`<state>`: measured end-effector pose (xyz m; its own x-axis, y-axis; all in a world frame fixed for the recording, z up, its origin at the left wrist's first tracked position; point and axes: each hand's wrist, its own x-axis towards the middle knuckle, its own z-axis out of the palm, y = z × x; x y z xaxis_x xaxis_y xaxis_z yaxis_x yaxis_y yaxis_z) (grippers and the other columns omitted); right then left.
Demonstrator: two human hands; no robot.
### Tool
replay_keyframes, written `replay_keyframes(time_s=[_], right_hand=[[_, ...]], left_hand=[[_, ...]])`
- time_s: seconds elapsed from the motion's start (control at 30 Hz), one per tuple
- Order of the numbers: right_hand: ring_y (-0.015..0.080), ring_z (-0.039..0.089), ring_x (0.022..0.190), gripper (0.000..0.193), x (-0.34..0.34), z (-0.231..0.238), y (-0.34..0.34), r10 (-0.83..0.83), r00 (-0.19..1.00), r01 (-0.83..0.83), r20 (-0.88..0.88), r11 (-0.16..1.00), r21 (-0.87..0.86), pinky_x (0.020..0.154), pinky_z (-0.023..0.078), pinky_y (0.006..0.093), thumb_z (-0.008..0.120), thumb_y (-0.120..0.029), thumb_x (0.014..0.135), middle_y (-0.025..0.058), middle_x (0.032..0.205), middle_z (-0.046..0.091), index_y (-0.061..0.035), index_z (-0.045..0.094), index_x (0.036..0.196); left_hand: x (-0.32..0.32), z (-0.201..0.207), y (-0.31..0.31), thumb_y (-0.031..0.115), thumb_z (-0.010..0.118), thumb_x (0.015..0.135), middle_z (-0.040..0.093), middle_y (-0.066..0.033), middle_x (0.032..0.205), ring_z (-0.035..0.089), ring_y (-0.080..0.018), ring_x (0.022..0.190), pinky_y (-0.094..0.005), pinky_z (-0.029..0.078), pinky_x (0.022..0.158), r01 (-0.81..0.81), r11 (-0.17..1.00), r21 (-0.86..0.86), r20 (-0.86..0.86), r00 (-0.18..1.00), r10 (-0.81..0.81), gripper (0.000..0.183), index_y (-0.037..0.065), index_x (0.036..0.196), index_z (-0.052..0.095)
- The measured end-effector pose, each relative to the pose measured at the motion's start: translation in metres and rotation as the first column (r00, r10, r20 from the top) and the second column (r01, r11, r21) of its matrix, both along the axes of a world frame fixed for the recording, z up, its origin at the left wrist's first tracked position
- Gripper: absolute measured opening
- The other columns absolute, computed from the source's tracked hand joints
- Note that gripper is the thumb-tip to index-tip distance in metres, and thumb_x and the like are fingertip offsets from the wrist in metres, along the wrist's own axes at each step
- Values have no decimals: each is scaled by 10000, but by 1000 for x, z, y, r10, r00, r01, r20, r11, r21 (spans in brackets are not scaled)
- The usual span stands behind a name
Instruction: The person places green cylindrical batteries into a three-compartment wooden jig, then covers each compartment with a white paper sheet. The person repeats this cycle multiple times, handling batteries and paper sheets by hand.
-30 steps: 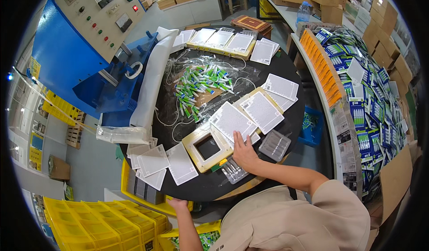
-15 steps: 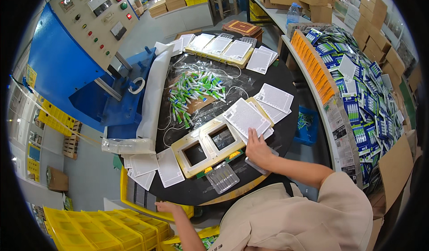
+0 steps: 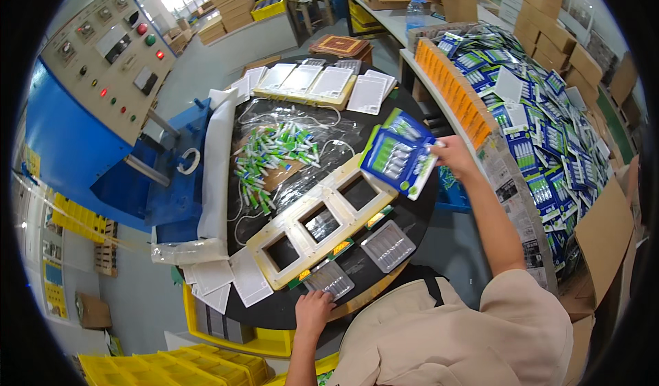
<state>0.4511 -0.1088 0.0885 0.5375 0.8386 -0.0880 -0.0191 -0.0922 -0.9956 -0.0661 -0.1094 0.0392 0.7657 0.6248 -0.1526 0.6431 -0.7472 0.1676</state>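
My right hand [image 3: 453,156] is closed on the edge of blue-and-green blister cards [image 3: 399,154], more than one overlapping, with white tubes showing in them. It holds them raised over the right side of the round black table [image 3: 420,211]. Under and beside them lies a cream frame [image 3: 319,226] with three rectangular openings. At the near edge, my left hand [image 3: 315,310] has its fingers curled at the edge of a clear plastic blister tray [image 3: 331,276]. A second clear tray [image 3: 388,246] lies farther right, in front of the frame.
Loose green-and-white tubes [image 3: 274,156] are heaped mid-table. White-backed cards [image 3: 250,276] lie left of the frame, more on a far frame [image 3: 302,94]. A blue press [image 3: 89,118] stands left. Packed cards [image 3: 542,132] fill a bin at right. Yellow crates [image 3: 178,365] stand near left.
My right hand has lifted cards off the frame's right opening and swung them up and right, turning printed faces into view. My left hand has moved from beside the table to the near tray.
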Motion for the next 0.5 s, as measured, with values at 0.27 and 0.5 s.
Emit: replay_keyframes(time_s=[0.27,0.5], right_hand=[[299,685,1110,300,167,1,-218,-586,641,767,-496,456,451,1023,586,420,593,-128,1034,236,1169,674,137,591,1175],[258,664,1016,165,-57,-35,-126,-63,696,6,716,997,83,876,561,368,794,-140,783,92,1051,680,-73,750,927]], left_hand=[[-3,1,1,228,710,860,699,-8,910,661,-217,890,-379,472,742,47,998,-28,68,997,-45,92,143,883,737],[-6,-8,-4,146,669,855,673,-25,850,647,-216,885,-374,469,756,102,978,179,74,990,-117,47,116,861,705]])
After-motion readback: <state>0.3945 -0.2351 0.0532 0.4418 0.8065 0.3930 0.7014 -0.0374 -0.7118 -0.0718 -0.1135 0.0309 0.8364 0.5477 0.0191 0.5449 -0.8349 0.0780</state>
